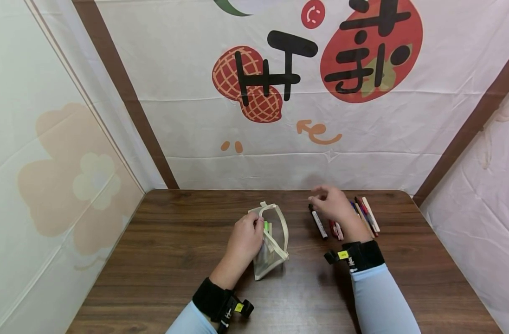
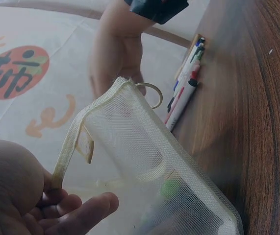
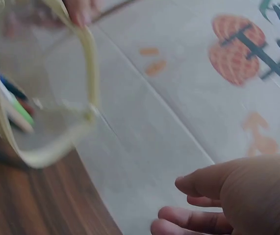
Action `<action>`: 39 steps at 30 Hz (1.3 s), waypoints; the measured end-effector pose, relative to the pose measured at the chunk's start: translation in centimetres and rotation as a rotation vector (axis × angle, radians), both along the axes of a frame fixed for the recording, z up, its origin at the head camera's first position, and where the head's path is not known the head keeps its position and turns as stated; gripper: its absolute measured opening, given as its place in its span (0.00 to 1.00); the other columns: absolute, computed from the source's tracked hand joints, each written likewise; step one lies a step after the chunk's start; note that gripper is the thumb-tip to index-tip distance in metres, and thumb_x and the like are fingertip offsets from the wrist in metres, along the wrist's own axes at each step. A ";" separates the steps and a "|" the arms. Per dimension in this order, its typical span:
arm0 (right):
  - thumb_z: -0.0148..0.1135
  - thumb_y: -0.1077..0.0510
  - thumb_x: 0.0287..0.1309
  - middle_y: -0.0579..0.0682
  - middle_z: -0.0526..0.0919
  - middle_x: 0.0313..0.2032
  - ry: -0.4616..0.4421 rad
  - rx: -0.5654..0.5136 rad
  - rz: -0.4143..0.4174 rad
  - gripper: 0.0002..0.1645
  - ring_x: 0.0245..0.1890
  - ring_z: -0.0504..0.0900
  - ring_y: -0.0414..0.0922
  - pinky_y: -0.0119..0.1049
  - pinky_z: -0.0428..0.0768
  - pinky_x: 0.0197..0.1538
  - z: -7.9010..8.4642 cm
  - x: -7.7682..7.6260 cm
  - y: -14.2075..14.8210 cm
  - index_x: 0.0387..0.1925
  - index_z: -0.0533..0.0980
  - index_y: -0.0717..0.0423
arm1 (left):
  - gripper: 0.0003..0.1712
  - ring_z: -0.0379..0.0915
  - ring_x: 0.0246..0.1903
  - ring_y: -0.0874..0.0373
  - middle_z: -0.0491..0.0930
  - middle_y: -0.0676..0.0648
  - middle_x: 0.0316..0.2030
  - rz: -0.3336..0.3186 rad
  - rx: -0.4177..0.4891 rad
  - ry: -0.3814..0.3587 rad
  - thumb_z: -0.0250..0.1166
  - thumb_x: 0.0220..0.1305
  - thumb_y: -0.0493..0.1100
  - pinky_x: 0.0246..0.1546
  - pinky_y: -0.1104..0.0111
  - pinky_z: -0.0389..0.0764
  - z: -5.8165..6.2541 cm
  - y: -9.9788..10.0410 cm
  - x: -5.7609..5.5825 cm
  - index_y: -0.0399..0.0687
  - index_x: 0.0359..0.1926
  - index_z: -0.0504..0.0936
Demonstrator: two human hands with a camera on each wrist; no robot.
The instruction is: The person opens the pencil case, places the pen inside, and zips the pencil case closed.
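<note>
A pale mesh zip pouch stands on the table with its mouth spread open. My left hand pinches the pouch's rim between thumb and fingers. Inside it are several pens, one with a bright green part; the mesh blurs them in the left wrist view. My right hand is raised to the right of the pouch, fingers loosely bent and nothing between them. Below that hand lie a black-and-white marker and a red-and-white item, partly hidden by the wrist.
Several pens lie side by side at the back right, partly behind the right forearm. The brown wooden table ends at a white printed cloth behind it. Cloth walls also rise at both sides.
</note>
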State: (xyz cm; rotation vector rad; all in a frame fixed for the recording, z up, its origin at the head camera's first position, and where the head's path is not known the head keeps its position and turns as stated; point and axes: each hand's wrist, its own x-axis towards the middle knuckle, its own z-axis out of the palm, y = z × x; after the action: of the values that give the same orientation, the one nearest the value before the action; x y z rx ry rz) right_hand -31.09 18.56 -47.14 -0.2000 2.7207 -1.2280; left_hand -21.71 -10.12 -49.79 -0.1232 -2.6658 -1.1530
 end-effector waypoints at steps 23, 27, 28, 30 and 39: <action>0.52 0.49 0.87 0.78 0.72 0.76 -0.104 0.292 -0.359 0.36 0.71 0.77 0.76 0.69 0.82 0.68 -2.0 -0.1 11.3 0.80 0.68 0.72 | 0.14 0.72 0.29 0.55 0.77 0.46 0.31 -0.012 -0.004 -0.032 0.59 0.88 0.43 0.32 0.63 0.76 0.3 0.0 0.2 0.44 0.40 0.81; 0.52 0.53 0.86 0.79 0.71 0.77 -0.139 0.316 -0.381 0.35 0.73 0.76 0.76 0.69 0.80 0.70 -2.5 -0.1 12.0 0.81 0.67 0.72 | 0.13 0.72 0.29 0.55 0.78 0.46 0.31 -0.011 -0.003 -0.030 0.60 0.88 0.42 0.33 0.62 0.77 0.4 0.0 0.2 0.44 0.40 0.82; 0.52 0.54 0.85 0.78 0.71 0.77 -0.151 0.317 -0.383 0.35 0.73 0.76 0.76 0.70 0.80 0.70 -2.6 -0.1 12.1 0.81 0.67 0.71 | 0.13 0.72 0.29 0.55 0.78 0.46 0.31 -0.011 -0.004 -0.030 0.60 0.88 0.42 0.33 0.62 0.77 0.3 0.0 0.2 0.44 0.40 0.82; 0.53 0.57 0.82 0.78 0.72 0.76 -0.163 0.325 -0.383 0.34 0.72 0.76 0.76 0.70 0.80 0.70 -2.8 -0.2 12.4 0.81 0.67 0.70 | 0.13 0.73 0.29 0.55 0.78 0.46 0.31 -0.012 -0.006 -0.032 0.59 0.88 0.42 0.33 0.61 0.77 0.3 0.0 0.2 0.44 0.39 0.82; 0.56 0.60 0.78 0.76 0.73 0.75 -0.167 0.324 -0.414 0.33 0.72 0.75 0.76 0.71 0.80 0.68 -3.7 -0.4 12.7 0.79 0.71 0.67 | 0.14 0.70 0.27 0.56 0.76 0.46 0.30 -0.022 -0.001 -0.055 0.58 0.89 0.43 0.30 0.64 0.74 0.4 0.1 0.2 0.44 0.40 0.82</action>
State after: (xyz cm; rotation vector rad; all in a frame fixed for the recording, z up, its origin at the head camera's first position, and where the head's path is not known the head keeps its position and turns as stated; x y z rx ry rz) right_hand -31.49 31.28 -50.80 0.5011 2.8388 -0.8093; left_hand -21.49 -10.02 -49.44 -0.1224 -2.7199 -1.1778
